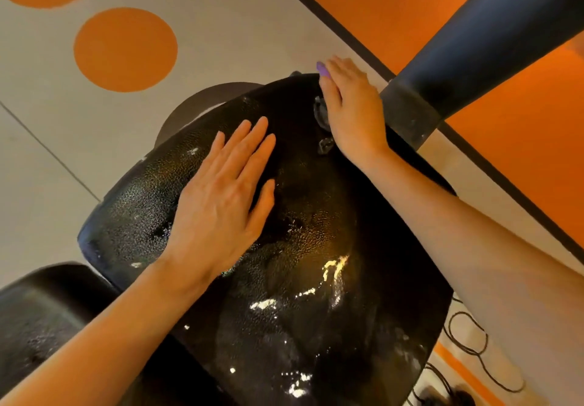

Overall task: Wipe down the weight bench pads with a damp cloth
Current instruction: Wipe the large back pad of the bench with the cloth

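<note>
Your right hand (350,111) covers nearly all of the cloth (321,111): only a few dark grey crumpled folds show at the hand's left edge, with a small purple tip poking out past the fingertips, and you cannot tell whether that tip belongs to the cloth. The fingers lie curved over it, pressing it down; how firmly they grip it is hidden.

The cloth sits at the far right edge of the black textured bench pad (284,247), close to its far corner. The pad's near end runs out of the bottom of the view, and pale glints on its skin are hard to tell apart as wet patches, glare or wear.

Your left hand (224,197) lies flat on the middle of the pad, fingers straight and together, holding nothing, well apart from the cloth.

A second black pad (41,311) is cut off at the lower left. A dark tapered upright (474,32) crosses the upper right, blurred. Black cables (467,339) loop on the floor at the lower right.

No writing or brand mark can be read anywhere.
</note>
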`<action>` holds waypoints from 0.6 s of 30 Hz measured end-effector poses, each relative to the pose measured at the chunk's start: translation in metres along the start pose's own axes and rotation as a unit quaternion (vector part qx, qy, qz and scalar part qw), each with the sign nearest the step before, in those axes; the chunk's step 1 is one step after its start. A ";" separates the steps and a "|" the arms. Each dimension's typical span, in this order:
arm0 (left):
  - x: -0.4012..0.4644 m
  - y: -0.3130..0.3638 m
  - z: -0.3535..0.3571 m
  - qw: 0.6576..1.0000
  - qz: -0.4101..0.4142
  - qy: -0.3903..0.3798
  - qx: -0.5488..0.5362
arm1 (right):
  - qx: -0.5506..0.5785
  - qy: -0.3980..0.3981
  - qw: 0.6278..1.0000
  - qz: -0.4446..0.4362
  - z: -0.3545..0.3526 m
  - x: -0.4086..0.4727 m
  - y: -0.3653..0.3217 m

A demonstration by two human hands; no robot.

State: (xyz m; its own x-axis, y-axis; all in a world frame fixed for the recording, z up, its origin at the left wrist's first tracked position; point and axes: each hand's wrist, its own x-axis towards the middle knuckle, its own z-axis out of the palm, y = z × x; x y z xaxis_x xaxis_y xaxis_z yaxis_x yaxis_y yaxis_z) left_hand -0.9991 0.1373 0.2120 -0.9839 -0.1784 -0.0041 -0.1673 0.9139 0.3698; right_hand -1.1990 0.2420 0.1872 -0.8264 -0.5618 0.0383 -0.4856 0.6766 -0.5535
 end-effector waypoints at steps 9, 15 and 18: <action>-0.074 -0.025 -0.010 0.992 -0.118 0.033 -0.036 | -0.041 -0.022 0.999 -0.025 0.003 -0.020 -0.010; -0.073 -0.027 -0.003 0.992 -0.118 0.046 -0.026 | -0.030 -0.043 0.997 -0.048 -0.001 -0.078 -0.018; -0.073 -0.027 -0.005 0.991 -0.122 0.043 -0.028 | -0.056 -0.086 0.989 -0.110 -0.008 -0.119 -0.010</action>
State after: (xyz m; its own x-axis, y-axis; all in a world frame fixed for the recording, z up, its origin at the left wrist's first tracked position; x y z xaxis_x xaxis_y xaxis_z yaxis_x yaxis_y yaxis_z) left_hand -0.9228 0.1241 0.2071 -0.9051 -0.4246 -0.0221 -0.3942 0.8186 0.4177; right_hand -1.0985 0.3056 0.1952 -0.6417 -0.7669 -0.0001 -0.6840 0.5725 -0.4521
